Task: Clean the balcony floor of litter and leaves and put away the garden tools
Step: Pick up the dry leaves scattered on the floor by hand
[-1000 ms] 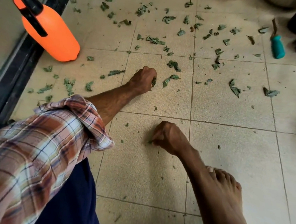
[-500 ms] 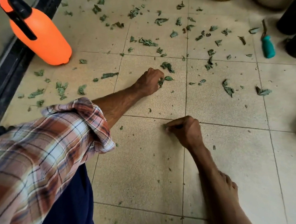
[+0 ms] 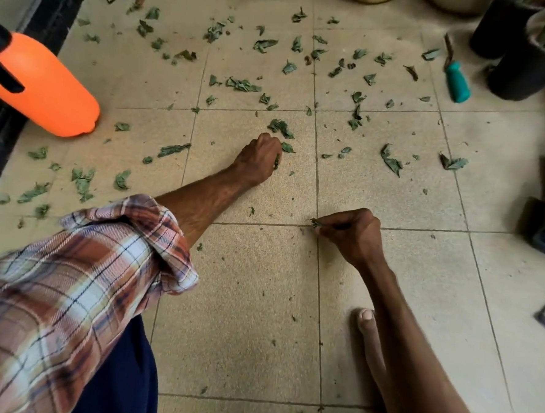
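Leaves (image 3: 281,127) still litter the floor's (image 3: 259,301) far half; the left hand (image 3: 261,156), fisted on gathered leaves, has crept forward, the right hand (image 3: 352,233) has lifted a pinched scrap, so clearing continues.

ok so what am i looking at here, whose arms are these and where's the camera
There is no machine here: these are a person's two bare arms, filmed by a camera worn on their head, looking down at a tiled balcony floor. The left hand, on the arm with the rolled plaid sleeve, is closed around green leaves. The right hand pinches a small leaf scrap. Many more leaves lie scattered farther out. An orange sprayer lies on its side at the left, a teal-handled tool lies near black pots at the right, and a bare foot shows below.
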